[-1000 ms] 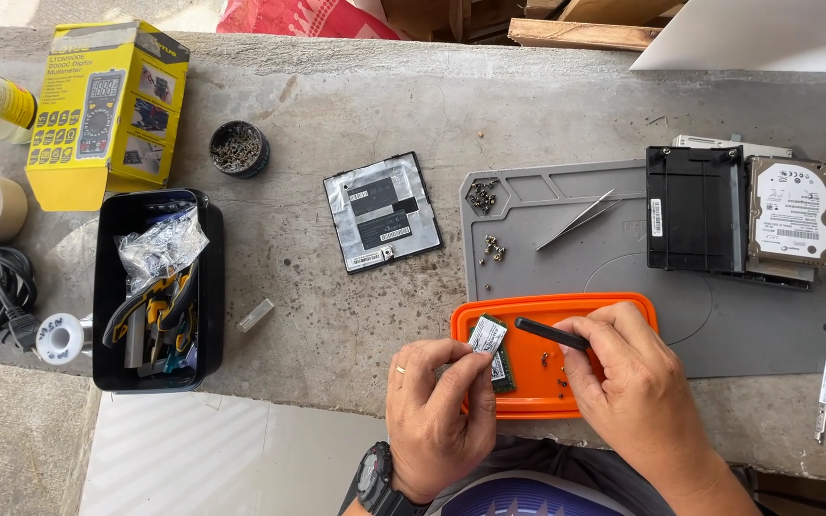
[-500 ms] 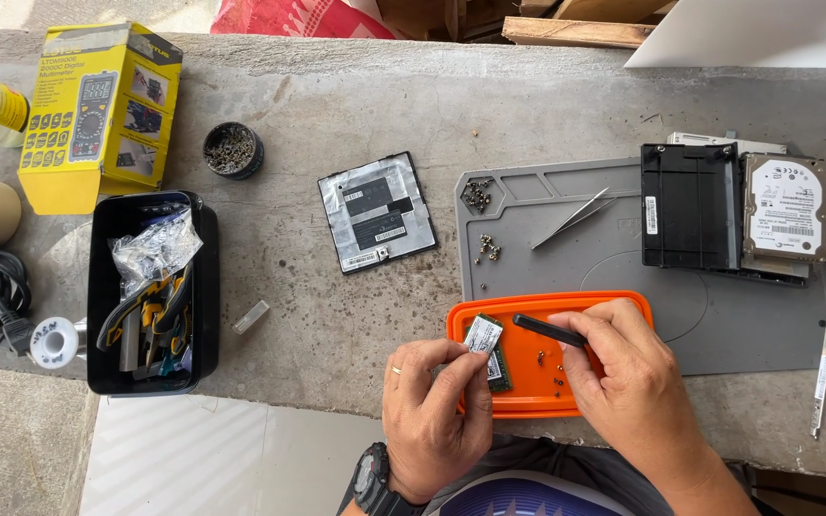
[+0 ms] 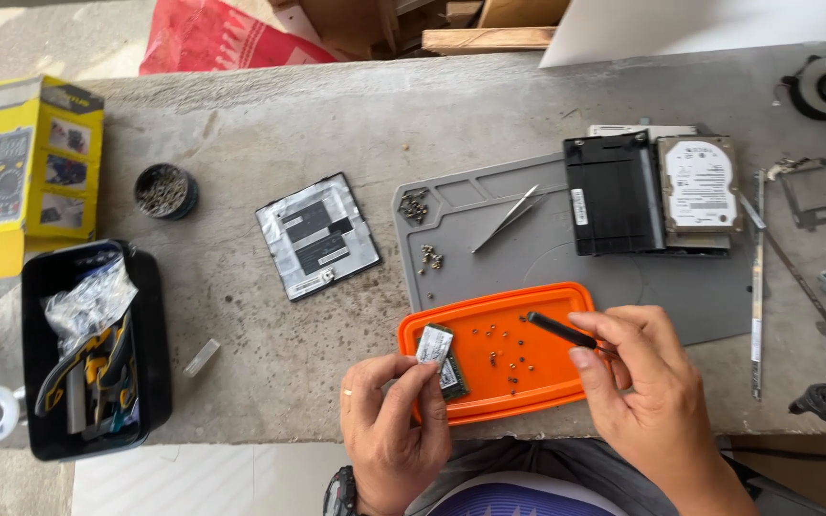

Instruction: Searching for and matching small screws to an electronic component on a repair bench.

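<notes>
1. Pinching a small circuit card (image 3: 435, 350) between thumb and fingers, the left hand (image 3: 389, 430) holds it at the lower middle of the frame, over the left end of the orange tray (image 3: 537, 397). The card is a small rectangle, green underneath, with a pale label on its upper face, and it sits tilted.
2. Lower right of centre, the right hand (image 3: 647, 401) is closed around a slim black tool (image 3: 561, 331). The tool's tip points up and left over the tray, and the fingers curl in towards the palm.
3. Both wrists enter from the bottom edge. The left one wears a dark watch (image 3: 341, 492), and a ring shows on one finger.
4. Several tiny screws (image 3: 509, 354) lie scattered in the orange tray, which overlaps the lower edge of a grey work mat (image 3: 566, 258).
5. On the mat lie tweezers (image 3: 507, 219), two small heaps of screws, a black drive caddy (image 3: 616, 191) and a hard drive (image 3: 700, 186) just beside it.
6. At the lower left, a black bin (image 3: 150, 363) holds pliers and a crumpled clear bag.
7. A small round pot (image 3: 165, 190) of screws stands at the upper left, near a yellow box (image 3: 26, 172).
8. A black cover panel (image 3: 317, 235) lies left of the mat on the concrete bench (image 3: 270, 124).
</notes>
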